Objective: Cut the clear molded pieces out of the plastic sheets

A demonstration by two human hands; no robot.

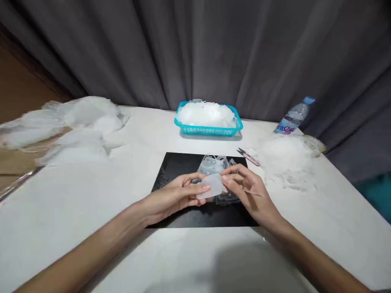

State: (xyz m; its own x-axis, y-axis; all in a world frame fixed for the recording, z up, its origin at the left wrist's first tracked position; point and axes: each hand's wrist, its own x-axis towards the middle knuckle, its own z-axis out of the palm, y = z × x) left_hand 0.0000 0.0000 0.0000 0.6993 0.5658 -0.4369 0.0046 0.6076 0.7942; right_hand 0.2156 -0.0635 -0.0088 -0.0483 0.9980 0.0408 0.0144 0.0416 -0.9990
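A small translucent white sheet-like piece (213, 185) is held up over the black mat (195, 217). My left hand (177, 193) grips its left side, with the thumb on top and the fingers beneath. At its right edge, my right hand (247, 185) pinches the piece between thumb and fingers. A thin pale stick-like thing (254, 193) lies across the right palm; what it is I cannot tell. Beneath the hands, several clear, loose translucent pieces (210, 163) lie on the mat, partly hidden by the fingers.
A blue basket (210, 131) heaped with white translucent pieces stands at the back. Pink-handled thread snips (249, 156) lie right of the mat. Farther right are a pile of white scraps (287, 158) and a water bottle (295, 116). Plastic bags (88, 118) of white pieces lie at the left.
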